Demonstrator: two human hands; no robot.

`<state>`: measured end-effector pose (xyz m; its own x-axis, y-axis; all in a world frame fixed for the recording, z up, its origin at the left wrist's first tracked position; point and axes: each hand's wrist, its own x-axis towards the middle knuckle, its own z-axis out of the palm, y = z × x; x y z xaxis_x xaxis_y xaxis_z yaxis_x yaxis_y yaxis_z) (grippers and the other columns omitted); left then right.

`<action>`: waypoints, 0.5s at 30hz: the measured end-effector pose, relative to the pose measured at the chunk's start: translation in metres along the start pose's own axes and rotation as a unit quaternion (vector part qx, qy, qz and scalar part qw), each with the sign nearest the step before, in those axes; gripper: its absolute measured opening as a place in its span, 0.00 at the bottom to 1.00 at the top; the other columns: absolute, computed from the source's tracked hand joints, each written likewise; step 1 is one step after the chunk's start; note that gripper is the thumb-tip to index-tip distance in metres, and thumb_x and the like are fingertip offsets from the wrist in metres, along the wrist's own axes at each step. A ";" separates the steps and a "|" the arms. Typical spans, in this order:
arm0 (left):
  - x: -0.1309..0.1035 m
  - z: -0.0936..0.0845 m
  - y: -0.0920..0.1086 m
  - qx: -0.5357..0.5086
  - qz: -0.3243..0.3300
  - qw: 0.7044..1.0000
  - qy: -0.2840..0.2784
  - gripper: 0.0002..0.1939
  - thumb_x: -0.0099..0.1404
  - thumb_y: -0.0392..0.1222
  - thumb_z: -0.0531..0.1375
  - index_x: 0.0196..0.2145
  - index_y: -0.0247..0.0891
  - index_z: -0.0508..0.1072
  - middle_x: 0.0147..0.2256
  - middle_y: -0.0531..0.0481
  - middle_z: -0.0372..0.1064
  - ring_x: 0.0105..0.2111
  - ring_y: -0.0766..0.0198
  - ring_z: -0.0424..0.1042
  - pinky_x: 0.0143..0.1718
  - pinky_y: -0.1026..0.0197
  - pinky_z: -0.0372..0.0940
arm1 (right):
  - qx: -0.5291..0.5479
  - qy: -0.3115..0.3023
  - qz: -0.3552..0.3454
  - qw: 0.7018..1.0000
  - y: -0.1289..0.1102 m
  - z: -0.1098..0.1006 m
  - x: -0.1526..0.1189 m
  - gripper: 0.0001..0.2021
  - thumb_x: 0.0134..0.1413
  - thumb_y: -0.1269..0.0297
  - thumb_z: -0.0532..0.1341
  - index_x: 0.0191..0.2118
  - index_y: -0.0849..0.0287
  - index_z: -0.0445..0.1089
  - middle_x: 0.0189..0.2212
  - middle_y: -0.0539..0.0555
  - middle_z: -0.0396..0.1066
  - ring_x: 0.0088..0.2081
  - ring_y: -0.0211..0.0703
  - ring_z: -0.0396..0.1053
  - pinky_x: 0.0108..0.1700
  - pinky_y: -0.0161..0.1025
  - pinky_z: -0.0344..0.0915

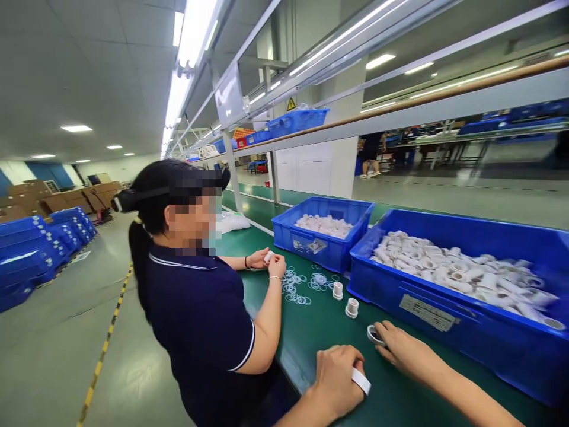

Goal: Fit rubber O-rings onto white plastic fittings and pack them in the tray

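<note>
Low over the green bench, my left hand [335,376] is closed around a white plastic tube piece [361,381], whose end sticks out past the fingers. My right hand [402,347] grips a white round collar [371,335] at its rim between thumb and fingers, close to the bench top. Beyond my hands, two white flanged fittings [352,308] stand upright on the bench. Thin translucent rings [296,290] lie scattered farther left. Much of the tube piece is hidden by my left hand.
A large blue bin [400,302] full of white tubes stands ahead, with a smaller blue bin [302,244] of white parts beside it. At the left, a co-worker [195,308] holds a small white part in both hands. A shelf rail [400,107] runs overhead.
</note>
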<state>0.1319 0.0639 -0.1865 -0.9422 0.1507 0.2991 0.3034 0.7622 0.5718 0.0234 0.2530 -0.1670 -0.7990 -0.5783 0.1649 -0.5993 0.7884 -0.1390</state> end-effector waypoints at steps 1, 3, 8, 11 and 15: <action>-0.001 0.001 -0.001 0.013 0.007 1.000 -0.003 0.10 0.64 0.39 0.55 0.43 0.45 0.70 0.39 0.50 0.76 0.41 0.57 0.74 0.38 0.57 0.64 | 0.006 -0.002 -0.008 1.000 0.001 0.002 0.000 0.07 0.53 0.69 0.56 0.37 0.56 0.71 0.38 0.65 0.72 0.39 0.61 0.75 0.39 0.52 0.73; -0.004 0.002 -0.001 0.038 0.024 0.999 -0.013 0.09 0.64 0.40 0.55 0.42 0.44 0.70 0.40 0.50 0.75 0.41 0.56 0.73 0.37 0.57 0.65 | 0.016 -0.006 -0.017 1.000 0.001 0.001 -0.005 0.06 0.54 0.67 0.55 0.32 0.56 0.69 0.38 0.66 0.72 0.39 0.63 0.75 0.40 0.54 0.72; -0.025 -0.012 0.004 0.044 0.041 0.998 -0.023 0.11 0.63 0.36 0.55 0.43 0.43 0.69 0.43 0.49 0.73 0.45 0.56 0.69 0.40 0.56 0.64 | 0.045 -0.013 0.005 0.999 -0.006 -0.029 -0.022 0.10 0.59 0.66 0.51 0.38 0.59 0.69 0.36 0.66 0.71 0.37 0.60 0.73 0.40 0.51 0.69; -0.043 -0.026 0.006 0.027 0.038 0.999 -0.029 0.13 0.61 0.33 0.55 0.43 0.42 0.69 0.44 0.50 0.70 0.46 0.56 0.66 0.44 0.55 0.62 | 0.081 -0.022 0.009 0.996 -0.005 -0.057 -0.027 0.13 0.59 0.63 0.54 0.47 0.60 0.68 0.41 0.62 0.70 0.41 0.52 0.72 0.44 0.43 0.69; -0.056 -0.035 0.004 -0.007 0.040 0.999 -0.028 0.14 0.62 0.29 0.52 0.42 0.42 0.70 0.43 0.50 0.70 0.45 0.58 0.64 0.46 0.56 0.60 | 0.109 -0.040 0.010 0.993 -0.004 -0.082 -0.025 0.13 0.51 0.66 0.62 0.45 0.56 0.73 0.37 0.55 0.69 0.37 0.46 0.72 0.41 0.37 0.67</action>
<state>0.1903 0.0363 -0.1745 -0.9213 0.2453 0.3019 0.3793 0.7381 0.5579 0.0495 0.2811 -0.0907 -0.8070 -0.5847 0.0835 -0.5731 0.7409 -0.3501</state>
